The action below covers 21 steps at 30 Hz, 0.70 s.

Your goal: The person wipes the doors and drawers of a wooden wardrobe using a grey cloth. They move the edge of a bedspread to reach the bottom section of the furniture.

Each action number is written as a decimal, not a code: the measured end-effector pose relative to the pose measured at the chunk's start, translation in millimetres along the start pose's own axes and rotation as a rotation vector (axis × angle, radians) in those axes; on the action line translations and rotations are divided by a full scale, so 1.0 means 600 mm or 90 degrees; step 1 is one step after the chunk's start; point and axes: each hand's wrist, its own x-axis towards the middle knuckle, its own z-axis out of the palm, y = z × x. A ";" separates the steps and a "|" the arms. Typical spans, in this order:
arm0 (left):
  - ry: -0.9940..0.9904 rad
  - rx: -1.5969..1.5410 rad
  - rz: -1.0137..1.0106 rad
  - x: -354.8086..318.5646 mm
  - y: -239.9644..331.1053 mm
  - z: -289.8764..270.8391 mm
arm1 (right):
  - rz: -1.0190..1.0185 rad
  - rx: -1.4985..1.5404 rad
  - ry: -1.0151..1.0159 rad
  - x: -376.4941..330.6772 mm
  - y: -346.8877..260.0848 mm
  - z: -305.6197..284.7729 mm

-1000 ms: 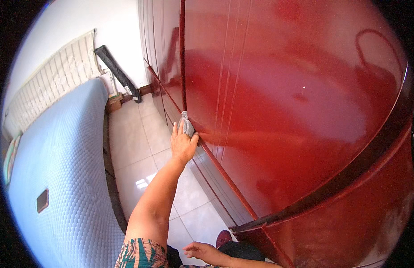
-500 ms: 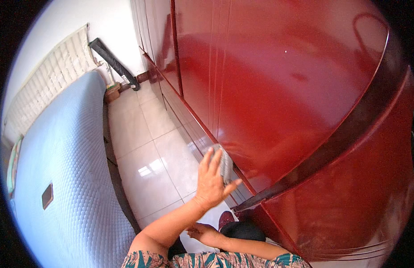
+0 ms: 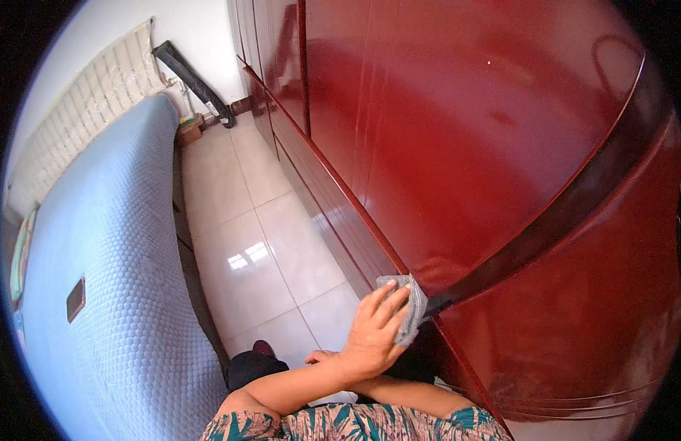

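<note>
My left hand [image 3: 376,325] presses a grey cloth [image 3: 412,316] against the ledge of a dark red glossy wardrobe [image 3: 458,162], near the corner where a dark curved band meets it. Its fingers lie over the cloth, which bunches past the fingertips. My right hand [image 3: 322,357] hangs low beneath the left forearm. Only some of its fingers show, loosely apart with nothing seen in them; the left arm hides the rest.
A bed with a light blue quilted cover [image 3: 127,242] stands on the left, a dark phone-like slab [image 3: 76,300] on it. Pale floor tiles [image 3: 282,242] run between bed and wardrobe. A long black tube-like package [image 3: 196,84] leans by the radiator [image 3: 98,95] at the far wall.
My left hand with the cloth has slid along the ledge, nearer and to the right. My right hand is now mostly under the left forearm. A shoe shows further left, and the view has shifted slightly.
</note>
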 end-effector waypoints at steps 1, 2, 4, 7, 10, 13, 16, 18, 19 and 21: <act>0.029 -0.033 -0.013 -0.004 -0.008 -0.008 | 0.012 0.000 -0.011 -0.001 0.003 -0.002; 0.088 -0.051 -0.006 -0.003 -0.020 -0.019 | 0.027 0.003 -0.025 -0.003 0.009 0.000; 0.222 -0.186 -0.183 -0.017 -0.069 -0.014 | 0.048 0.007 -0.066 0.002 0.013 0.010; 0.345 -0.556 -0.514 -0.004 -0.104 -0.044 | 0.029 -0.042 -0.074 -0.014 -0.060 -0.047; 0.525 -0.375 -0.405 0.022 -0.166 -0.036 | 0.020 -0.011 -0.073 -0.011 -0.066 -0.044; 0.466 -0.467 -0.486 0.054 -0.193 -0.018 | 0.019 -0.006 -0.056 -0.012 -0.058 -0.038; 0.291 -0.380 -0.444 0.077 -0.195 0.030 | 0.029 -0.012 -0.086 -0.014 -0.068 -0.046; 0.356 -0.345 -0.225 0.081 -0.173 0.075 | 0.051 -0.029 -0.130 -0.011 -0.082 -0.054; 0.316 -0.377 -0.241 0.073 -0.165 0.084 | 0.067 -0.042 -0.154 -0.010 -0.088 -0.058; 0.265 -0.448 -0.288 0.049 -0.137 0.107 | 0.064 0.010 -0.108 -0.010 -0.076 -0.042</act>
